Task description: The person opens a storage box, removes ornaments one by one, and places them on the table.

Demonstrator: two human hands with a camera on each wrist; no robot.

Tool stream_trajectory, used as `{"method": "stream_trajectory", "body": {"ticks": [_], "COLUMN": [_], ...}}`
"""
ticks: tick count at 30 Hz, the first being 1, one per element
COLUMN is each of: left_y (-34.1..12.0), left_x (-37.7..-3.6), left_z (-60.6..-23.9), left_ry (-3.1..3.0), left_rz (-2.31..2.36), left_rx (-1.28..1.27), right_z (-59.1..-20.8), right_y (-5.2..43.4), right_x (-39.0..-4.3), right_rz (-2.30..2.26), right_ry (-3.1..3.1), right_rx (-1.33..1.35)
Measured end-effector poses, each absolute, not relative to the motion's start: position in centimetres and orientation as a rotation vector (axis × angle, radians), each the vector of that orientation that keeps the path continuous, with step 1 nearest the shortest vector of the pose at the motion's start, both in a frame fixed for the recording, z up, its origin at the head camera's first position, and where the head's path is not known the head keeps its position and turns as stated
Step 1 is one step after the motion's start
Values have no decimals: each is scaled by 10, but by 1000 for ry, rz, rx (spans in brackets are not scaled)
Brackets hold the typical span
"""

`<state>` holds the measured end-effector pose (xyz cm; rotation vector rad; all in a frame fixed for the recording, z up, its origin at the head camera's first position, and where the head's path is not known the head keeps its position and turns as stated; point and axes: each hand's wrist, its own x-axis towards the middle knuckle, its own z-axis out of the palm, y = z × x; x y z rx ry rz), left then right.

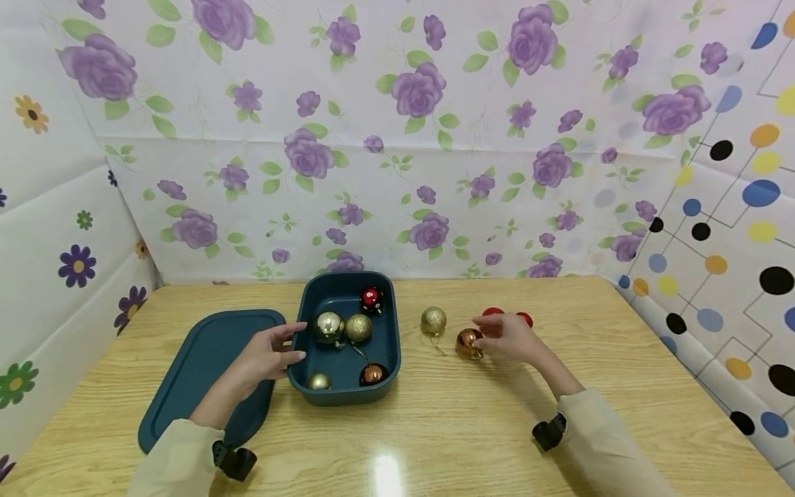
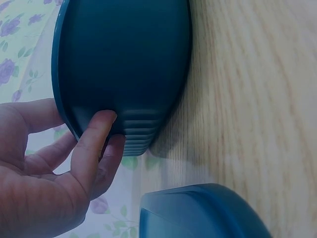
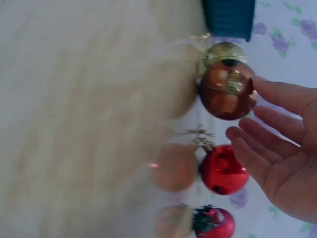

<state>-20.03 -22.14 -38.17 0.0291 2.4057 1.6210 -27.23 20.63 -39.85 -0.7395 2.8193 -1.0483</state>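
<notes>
Head view: your left hand (image 1: pixel 263 359) is at the left rim of the blue-green box (image 1: pixel 345 397), baubles (image 1: pixel 329 326) inside; across the table (image 1: pixel 447 428), your right hand (image 1: pixel 512 338) is right at the copper bauble (image 1: pixel 467 343), with the glittery gold bauble (image 1: pixel 433 319) near it. Left wrist: you're pinching the box wall, digits on both sides. Right wrist: one fingertip meets the copper bauble's edge, your other fingers loosely extended, unwrapped, a red bauble (image 3: pixel 224 170) just beside them.
</notes>
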Motion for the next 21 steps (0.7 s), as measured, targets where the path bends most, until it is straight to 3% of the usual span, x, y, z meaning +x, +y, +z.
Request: {"method": "stream_trajectory", "body": {"ticks": [9,21], "left_y": [-222,-220], "left_x": [-201,-200], "left_z": [-382,-381], "left_ry": [2395,2395], "left_rz": [1628,1627], "left_rx": [34,28], "right_z": [-374,-354], "right_y": [202,152], "right_x": [-264,-247], "right_rz": [-1201,-1256], "right_ry": [2756,2610], "right_rx": [-798,-1006]}}
